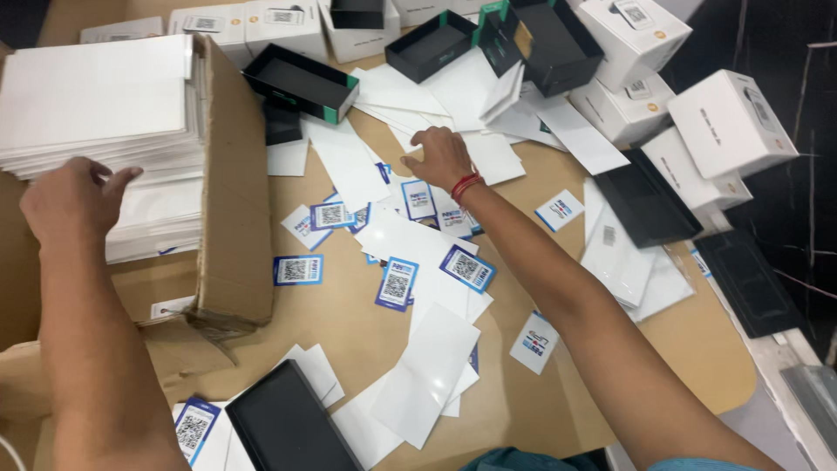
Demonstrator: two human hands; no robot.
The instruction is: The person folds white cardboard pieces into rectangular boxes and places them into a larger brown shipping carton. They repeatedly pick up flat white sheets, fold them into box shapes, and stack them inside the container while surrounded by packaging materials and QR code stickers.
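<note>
The left hand [74, 201] rests at nine o'clock on a tall stack of white cards [96, 113] that sits in a torn cardboard box [234, 209]. Its fingers are loosely curled over the stack's near edge; the fingertips hide behind the knuckles, so whether they pinch a card cannot be told. The stack's left side is cut off by the frame edge.

The right hand [443, 157] reaches out toward twelve o'clock, palm down and fingers spread, on loose white sheets [488, 153] on the brown table [349, 323]. It presses flat and does not grip; what lies directly under the palm is hidden. A red band [466, 185] circles the wrist.

Just below that hand, toward the middle, small blue-bordered code stickers [397, 283] lie scattered among more white sheets, some partly covered by them. At six o'clock a black tray [292, 423] runs out of the bottom edge.

From twelve to two o'clock stand open black boxes with green rims [301, 83] and closed white boxes [728, 122], several cropped by the top edge. At three o'clock black lids [649, 205] lie flat, one partly under a white box. The printing on the box labels is too small to make out.
</note>
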